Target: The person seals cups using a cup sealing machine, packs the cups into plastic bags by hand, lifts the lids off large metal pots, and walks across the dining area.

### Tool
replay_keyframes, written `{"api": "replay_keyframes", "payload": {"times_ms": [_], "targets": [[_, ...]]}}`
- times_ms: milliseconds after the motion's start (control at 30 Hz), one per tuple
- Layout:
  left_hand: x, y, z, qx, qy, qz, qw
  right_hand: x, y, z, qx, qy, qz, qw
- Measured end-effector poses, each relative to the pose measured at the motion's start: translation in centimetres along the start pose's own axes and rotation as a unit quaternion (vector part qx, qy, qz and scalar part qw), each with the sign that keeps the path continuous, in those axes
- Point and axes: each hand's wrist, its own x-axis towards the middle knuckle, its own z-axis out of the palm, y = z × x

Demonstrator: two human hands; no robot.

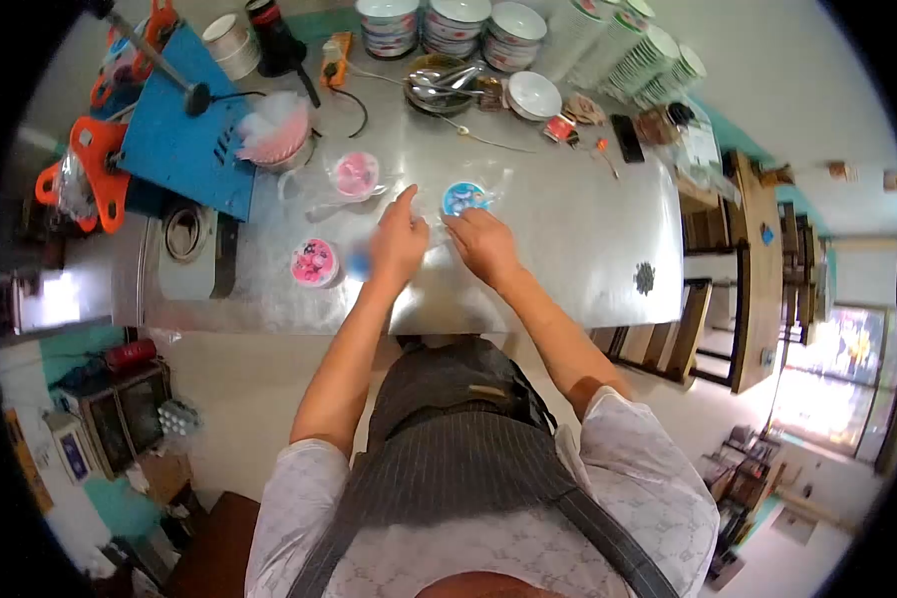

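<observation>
My right hand (483, 244) is at the near side of a small round tub with a blue patterned lid (464, 196), its fingertips curled against the edge. Thin clear plastic shows beside this tub. To its left, my left hand (399, 241) hovers over the steel table, index finger stretched forward, and I see nothing held in it. A blurred blue object (358, 263) lies beside my left wrist, too smeared to name. Further left stand a tub with a pink and dark patterned lid (314, 262) and a pink-topped tub (357, 174) in clear plastic.
On the steel table (568, 269) are stacked bowls (389, 25), cup stacks (653, 62), a dish of metal utensils (439, 84), a white bowl (534, 97) and a phone (628, 139). A blue machine (194, 125) stands left, near an orange power strip (336, 60).
</observation>
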Motion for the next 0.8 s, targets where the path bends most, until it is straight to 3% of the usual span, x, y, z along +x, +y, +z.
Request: {"api": "replay_keyframes", "payload": {"times_ms": [67,167,233,267,300,367,400,433,500,567,667,767,800], "targets": [[0.2,1.4,-0.3,-0.021,-0.025,-0.055,0.998,-1.7,-0.3,-1.0,0.013,0.019,0.042,0.999],[0.5,1.7,-0.6,-0.024,-0.021,-0.023,0.999,-4.8,-1.6,-3.6,0.046,0.049,0.136,0.988],[0.8,0.1,0.1,-0.013,-0.006,0.042,0.999,-9.0,-1.1,-5.4,0.075,-0.046,0.316,0.945],[-0.3,2.7,-0.6,-0.034,-0.037,-0.022,0.998,-12.0,-1.3,-6.1,0.094,0.016,0.309,0.946],[-1.7,5.4,-0.4,0.024,-0.019,0.027,0.999,-15.3,-0.8,-7.3,0.076,0.046,0.346,0.934],[-2.1,4.2,0.2,0.17,0.027,0.167,0.971,-20.8,0.0,-8.4,0.066,0.022,0.426,0.902],[-3.2,5.3,0.8,0.221,0.059,0.218,0.949,-24.3,1.0,-8.3,0.059,0.05,0.501,0.862],[-4.4,6.9,1.5,0.234,0.054,0.225,0.944,-27.7,2.3,-8.0,0.059,0.069,0.52,0.85],[-6.4,8.7,3.2,0.272,0.046,0.263,0.925,-35.7,5.2,-7.3,0.015,0.068,0.648,0.758],[-8.2,9.5,5.1,0.297,0.031,0.307,0.904,-43.2,8.4,-6.4,0.011,0.081,0.701,0.708],[-11.7,11.4,9.0,0.281,-0.054,0.273,0.919,-49.7,13.3,-6.3,0.016,0.147,0.749,0.646],[-14.9,11.8,14.3,0.285,-0.131,0.3,0.901,-54.0,20.6,-5.0,0.016,0.196,0.741,0.642],[-16.8,12.4,16.4,0.274,-0.172,0.269,0.907,-54.2,22.9,-5.2,0.03,0.199,0.761,0.617]]}}
